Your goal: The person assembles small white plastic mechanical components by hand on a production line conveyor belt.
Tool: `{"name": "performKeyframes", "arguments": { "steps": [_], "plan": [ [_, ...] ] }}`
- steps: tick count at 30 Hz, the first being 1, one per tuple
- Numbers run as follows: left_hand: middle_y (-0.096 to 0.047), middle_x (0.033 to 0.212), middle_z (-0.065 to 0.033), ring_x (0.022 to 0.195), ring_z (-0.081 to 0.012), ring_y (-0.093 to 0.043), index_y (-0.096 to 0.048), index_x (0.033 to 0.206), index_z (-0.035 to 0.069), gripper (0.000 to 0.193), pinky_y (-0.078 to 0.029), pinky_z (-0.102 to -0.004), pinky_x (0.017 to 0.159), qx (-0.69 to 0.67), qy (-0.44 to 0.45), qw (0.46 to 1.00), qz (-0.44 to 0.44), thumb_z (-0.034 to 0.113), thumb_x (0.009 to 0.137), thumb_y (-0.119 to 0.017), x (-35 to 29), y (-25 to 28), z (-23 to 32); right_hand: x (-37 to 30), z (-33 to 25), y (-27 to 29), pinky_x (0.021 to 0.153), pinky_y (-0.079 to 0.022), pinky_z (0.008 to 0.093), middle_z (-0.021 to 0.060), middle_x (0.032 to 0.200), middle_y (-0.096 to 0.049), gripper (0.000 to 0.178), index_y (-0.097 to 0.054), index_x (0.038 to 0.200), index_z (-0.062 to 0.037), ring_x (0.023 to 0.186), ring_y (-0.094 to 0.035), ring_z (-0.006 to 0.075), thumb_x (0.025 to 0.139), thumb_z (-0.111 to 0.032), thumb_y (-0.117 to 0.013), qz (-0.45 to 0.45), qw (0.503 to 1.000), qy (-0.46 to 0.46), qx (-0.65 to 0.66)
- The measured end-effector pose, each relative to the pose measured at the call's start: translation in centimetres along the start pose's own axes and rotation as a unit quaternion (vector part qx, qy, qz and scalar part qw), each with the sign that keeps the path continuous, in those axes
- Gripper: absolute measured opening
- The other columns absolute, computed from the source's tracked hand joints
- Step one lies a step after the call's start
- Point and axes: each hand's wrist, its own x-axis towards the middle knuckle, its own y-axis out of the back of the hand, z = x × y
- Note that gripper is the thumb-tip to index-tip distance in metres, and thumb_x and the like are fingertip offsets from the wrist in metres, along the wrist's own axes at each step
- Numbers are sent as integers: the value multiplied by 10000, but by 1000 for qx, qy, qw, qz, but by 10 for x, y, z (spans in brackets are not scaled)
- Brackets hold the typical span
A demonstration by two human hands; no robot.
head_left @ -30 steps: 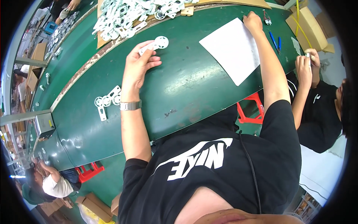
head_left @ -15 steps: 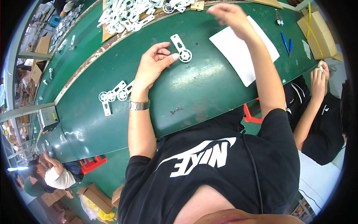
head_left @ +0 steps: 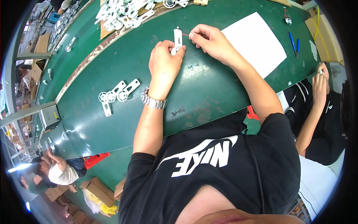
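My left hand [head_left: 164,61] is closed round the lower, ring-shaped end of a white plastic part [head_left: 178,36], which stands up from the fingers. Just right of it, my right hand [head_left: 214,43] pinches the end of a thin red wire [head_left: 185,34]. That wire runs across to the upper end of the part; how it joins there is too small to tell. On the green table left of my left wrist lie several similar white plastic parts [head_left: 122,95], each with a round, spoked end and a slotted arm.
A heap of white parts [head_left: 121,14] lies beyond the table's worn edge. White paper [head_left: 257,44] is on the right, then blue pliers [head_left: 294,43], a small wired piece [head_left: 286,18] and a cardboard box [head_left: 324,41]. A co-worker's hands [head_left: 320,80] are at the right edge.
My left hand has picked up the white part and turned it upright. My right hand has come down and left beside it, now with a red wire in its fingers.
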Motion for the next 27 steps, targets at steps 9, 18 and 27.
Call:
{"name": "performKeyframes", "arguments": {
  "steps": [9, 18, 27],
  "plan": [
    [-692, 1140, -143, 1005, -235, -697, -634, 1253, -24, 351, -625, -416, 896, -605, 131, 782, -74, 258, 1049, -584, 8, 4, -23, -24, -25, -15, 686, -533, 322, 128, 827, -702, 203, -677, 926, 37, 752, -686, 201, 929, -165, -677, 56, 993, 89, -48],
    [-602, 1324, -201, 1133, -250, -645, -538, 1376, -17, 429, -564, -410, 963, -678, 145, 712, -108, 273, 1060, -558, 1, -4, -15, -31, -23, -26, 681, -529, 415, 190, 833, -672, 165, -664, 888, 60, 754, -671, 340, 906, -103, -644, 71, 983, 144, -85],
    [-605, 1334, -189, 1164, -242, -633, -531, 1400, 0, 441, -551, -416, 993, -662, 134, 730, -100, 288, 1067, -555, -3, -7, -11, -31, -21, -26, 671, -524, 424, 186, 816, -668, 158, -662, 882, 58, 742, -663, 346, 903, -97, -642, 84, 979, 155, -97]
  ]
}}
